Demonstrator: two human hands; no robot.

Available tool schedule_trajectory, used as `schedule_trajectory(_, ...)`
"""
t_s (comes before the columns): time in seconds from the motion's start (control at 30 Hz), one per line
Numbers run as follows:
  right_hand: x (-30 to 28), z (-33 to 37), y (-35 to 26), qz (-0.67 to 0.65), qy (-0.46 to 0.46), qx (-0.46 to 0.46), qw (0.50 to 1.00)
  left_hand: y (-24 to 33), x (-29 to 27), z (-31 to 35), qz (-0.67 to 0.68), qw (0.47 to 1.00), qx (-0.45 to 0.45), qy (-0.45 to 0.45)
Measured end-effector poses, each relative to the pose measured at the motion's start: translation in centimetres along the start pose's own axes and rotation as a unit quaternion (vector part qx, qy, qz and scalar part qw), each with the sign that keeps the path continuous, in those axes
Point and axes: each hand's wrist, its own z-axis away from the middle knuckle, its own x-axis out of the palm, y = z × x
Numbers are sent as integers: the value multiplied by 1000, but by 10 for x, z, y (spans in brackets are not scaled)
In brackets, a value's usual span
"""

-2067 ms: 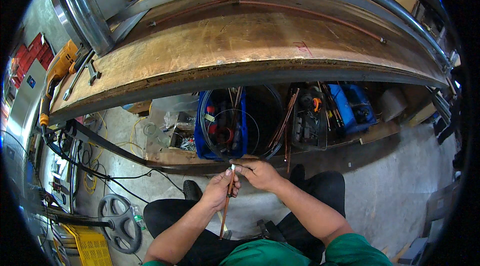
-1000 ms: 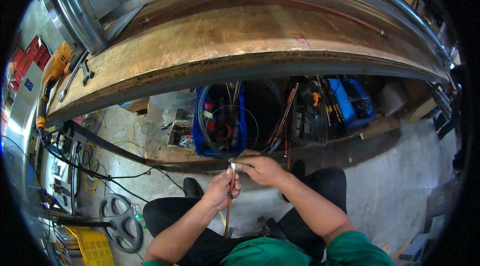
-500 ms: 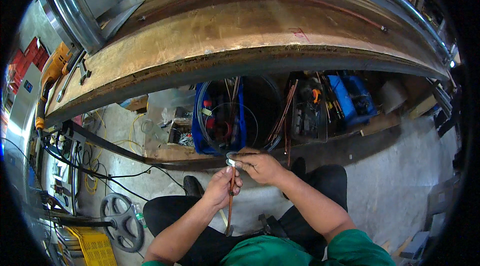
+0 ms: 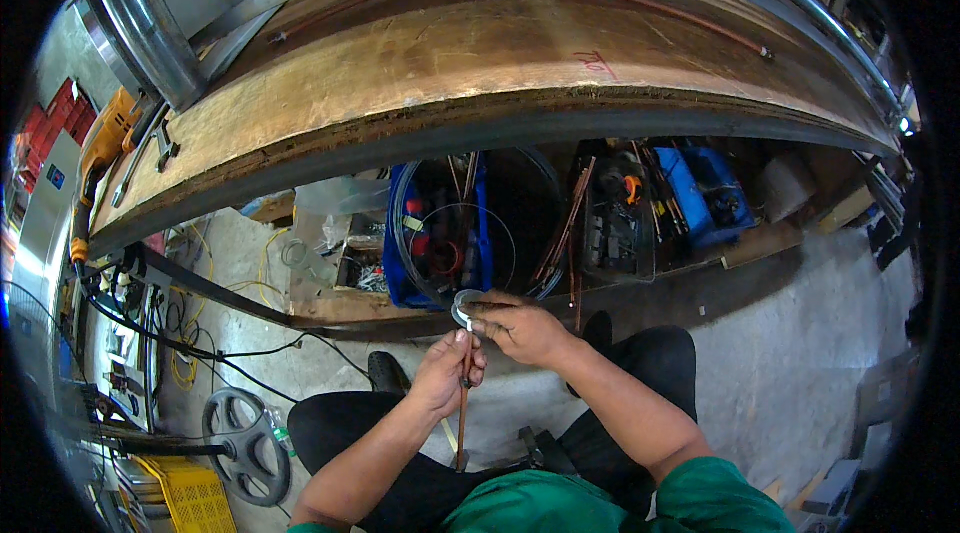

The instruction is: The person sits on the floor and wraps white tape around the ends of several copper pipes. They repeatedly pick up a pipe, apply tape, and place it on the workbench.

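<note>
My left hand point(image 4: 443, 374) is closed around the upper part of a thin copper tube point(image 4: 462, 425), which points down toward my lap. Just above that grip, at the tube's top end, my right hand point(image 4: 528, 332) pinches a small, round white-and-grey roll of tape point(image 4: 462, 307). A white strip shows between the roll and the tube's end. The fingertips of my right hand partly cover the roll, and the tube's end is mostly hidden by my fingers.
Ahead runs a wooden workbench point(image 4: 400, 63) carrying long copper tubes point(image 4: 640, 3), a wrench point(image 4: 166, 146) and an orange power tool point(image 4: 108, 138). Below stand a blue bin point(image 4: 398, 268), a coil of wire point(image 4: 548, 183) and another blue bin point(image 4: 700, 195). Black cables point(image 4: 250, 361) hang left, above a handwheel point(image 4: 245, 448).
The tape roll has turned and shows more of its round face above my right fingers. Both hands stay almost in place at the tube's end.
</note>
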Motion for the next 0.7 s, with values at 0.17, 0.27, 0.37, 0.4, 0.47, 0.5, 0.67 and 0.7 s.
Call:
schedule_trajectory(0.17,2,-1,4,11,-14,-3,1000,-1,-2,-1,-6,1000,4,-6)
schedule_trajectory(0.27,4,-1,11,23,-46,32,998,3,2,2,-15,1000,18,-10)
schedule_trajectory(0.37,7,-1,11,43,-18,-1,999,3,0,2,-49,998,45,6)
schedule_trajectory(0.4,6,-2,7,51,4,-33,998,3,2,2,-63,996,56,16)
schedule_trajectory(0.47,2,-2,0,67,6,2,998,2,8,-1,-110,989,82,59)
schedule_trajectory(0.5,-2,-2,-4,77,10,20,997,3,12,-3,-134,983,95,77)
schedule_trajectory(0.67,3,-2,-1,114,36,27,992,11,11,-17,-266,949,139,101)
schedule_trajectory(0.7,3,-5,-3,123,40,22,991,12,8,-20,-288,938,161,102)
